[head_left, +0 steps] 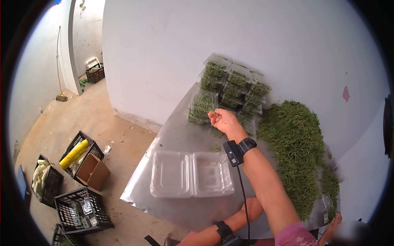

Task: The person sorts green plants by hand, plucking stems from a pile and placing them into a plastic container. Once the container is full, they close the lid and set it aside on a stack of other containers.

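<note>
My right hand [223, 121] reaches forward, its fingers loosely curled and a little apart at the near right corner of a lidded clear plastic box [202, 102] full of cut green sprouts. Nothing shows between those fingers. Behind that box, similar filled boxes [236, 88] stand stacked against the wall. Close to my body, my left hand [253, 208] is low over the table, with its fingers hidden behind my right forearm. An opened clear plastic box [193, 174], with lid and base side by side, lies on the metal tabletop [172, 135] left of my forearms.
A large heap of cut greens [293, 151] covers the table's right side. Another person's hand [336, 220] is at the lower right. On the floor to the left stand black crates [84, 209], a cardboard box [93, 172] and a yellow roll [74, 154]. A broom [61, 97] leans farther back.
</note>
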The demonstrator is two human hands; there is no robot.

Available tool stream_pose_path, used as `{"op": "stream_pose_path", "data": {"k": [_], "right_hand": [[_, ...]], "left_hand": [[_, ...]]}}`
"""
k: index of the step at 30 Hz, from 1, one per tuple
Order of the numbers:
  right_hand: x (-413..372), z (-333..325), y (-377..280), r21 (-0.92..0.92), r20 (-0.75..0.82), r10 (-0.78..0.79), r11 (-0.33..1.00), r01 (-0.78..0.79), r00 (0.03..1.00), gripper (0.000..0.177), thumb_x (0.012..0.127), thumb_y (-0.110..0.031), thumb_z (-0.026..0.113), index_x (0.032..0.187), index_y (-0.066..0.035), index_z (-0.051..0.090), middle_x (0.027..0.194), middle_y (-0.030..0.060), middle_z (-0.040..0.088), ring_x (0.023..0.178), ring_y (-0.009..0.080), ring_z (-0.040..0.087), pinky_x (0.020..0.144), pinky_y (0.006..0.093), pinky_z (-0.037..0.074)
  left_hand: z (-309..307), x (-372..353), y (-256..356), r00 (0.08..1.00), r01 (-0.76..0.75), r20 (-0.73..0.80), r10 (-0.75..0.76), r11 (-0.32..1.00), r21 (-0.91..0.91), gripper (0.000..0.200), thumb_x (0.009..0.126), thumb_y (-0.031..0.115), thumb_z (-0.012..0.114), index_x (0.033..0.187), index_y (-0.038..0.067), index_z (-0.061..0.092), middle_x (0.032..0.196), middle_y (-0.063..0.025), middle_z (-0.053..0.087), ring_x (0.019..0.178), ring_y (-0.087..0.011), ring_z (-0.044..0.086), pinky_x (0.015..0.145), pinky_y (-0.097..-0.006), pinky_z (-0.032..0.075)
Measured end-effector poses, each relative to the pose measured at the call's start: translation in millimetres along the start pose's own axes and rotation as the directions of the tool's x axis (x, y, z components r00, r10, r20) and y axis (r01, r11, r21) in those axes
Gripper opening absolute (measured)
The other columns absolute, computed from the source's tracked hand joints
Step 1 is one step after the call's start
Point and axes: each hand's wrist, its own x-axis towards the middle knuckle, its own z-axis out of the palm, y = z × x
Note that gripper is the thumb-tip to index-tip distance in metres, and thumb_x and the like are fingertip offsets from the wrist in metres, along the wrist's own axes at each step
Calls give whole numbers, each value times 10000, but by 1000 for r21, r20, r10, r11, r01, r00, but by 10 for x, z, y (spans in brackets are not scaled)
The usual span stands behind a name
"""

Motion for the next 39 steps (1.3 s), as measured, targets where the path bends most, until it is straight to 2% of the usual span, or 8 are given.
{"op": "stream_pose_path", "data": {"k": [10, 16, 23, 26, 29, 30, 35, 39], "right_hand": [[67, -15, -3, -124, 144, 59, 991, -41, 988, 215, 945, -71, 503, 1077, 99, 501, 1063, 253, 605, 887, 298, 651, 652, 327, 518], [-114, -56, -100, -451, 75, 23, 892, 13, 997, 161, 898, -118, 600, 974, 19, 562, 856, 159, 643, 713, 234, 650, 542, 316, 491], [-1280, 171, -132, -768, 362, -35, 556, 319, 932, 174, 875, -130, 637, 982, 6, 614, 772, 34, 629, 659, 95, 587, 564, 229, 469], [-1830, 318, 69, -829, 485, 56, 346, 439, 872, 173, 870, -133, 647, 972, 5, 629, 783, 27, 634, 654, 96, 583, 588, 232, 479], [-2206, 466, 403, -766, 633, 92, 220, 604, 769, 190, 841, -137, 672, 973, -6, 633, 799, 71, 643, 673, 158, 602, 629, 280, 494], [-2308, 544, 510, -726, 688, 101, 125, 677, 719, 199, 826, -134, 681, 976, -14, 628, 820, 97, 642, 703, 204, 619, 653, 312, 501], [-2470, 593, 1082, -542, 838, -25, -145, 828, 545, 154, 815, -178, 682, 913, -82, 612, 874, 85, 598, 837, 275, 597, 755, 394, 434], [-2454, 504, 1278, -554, 830, -62, -201, 808, 554, 124, 844, -211, 655, 897, -113, 599, 863, 52, 576, 881, 253, 575, 793, 392, 375]], "left_hand": [[287, -1, -118, 949, -158, -281, 141, 987, -40, 189, 841, 109, 524, 963, 58, 658, 874, -178, 674, 803, -342, 669, 628, -450, 534], [15, 50, -20, 988, 27, 150, -32, 999, 38, 215, 801, 45, 545, 995, 26, 636, 916, -190, 661, 802, -353, 674, 669, -445, 551], [-204, 41, 152, 993, 69, 89, -81, 989, 127, 173, 758, 21, 575, 916, 28, 644, 931, -194, 648, 822, -341, 681, 703, -435, 556], [93, 117, 15, 976, 213, 51, -210, 976, -54, 260, 831, 56, 534, 1081, 16, 596, 1033, -208, 619, 969, -360, 627, 823, -429, 523], [-8, -74, -22, 991, -56, -131, 32, 980, -190, 306, 864, 80, 542, 1163, 24, 573, 1139, -176, 595, 1129, -320, 559, 964, -405, 459], [399, -77, -241, 950, -271, -293, 107, 751, -602, 401, 853, 72, 577, 1250, 35, 533, 1242, -143, 553, 1224, -271, 504, 1031, -388, 411], [551, 92, -403, 991, -99, -111, 78, 976, -193, 211, 700, 184, 694, 846, 33, 674, 904, -146, 690, 837, -323, 685, 666, -407, 563], [-180, 102, 112, 994, 47, 91, -59, 991, 129, 203, 707, 134, 667, 874, 19, 673, 890, -192, 672, 848, -363, 678, 691, -442, 558]]}}
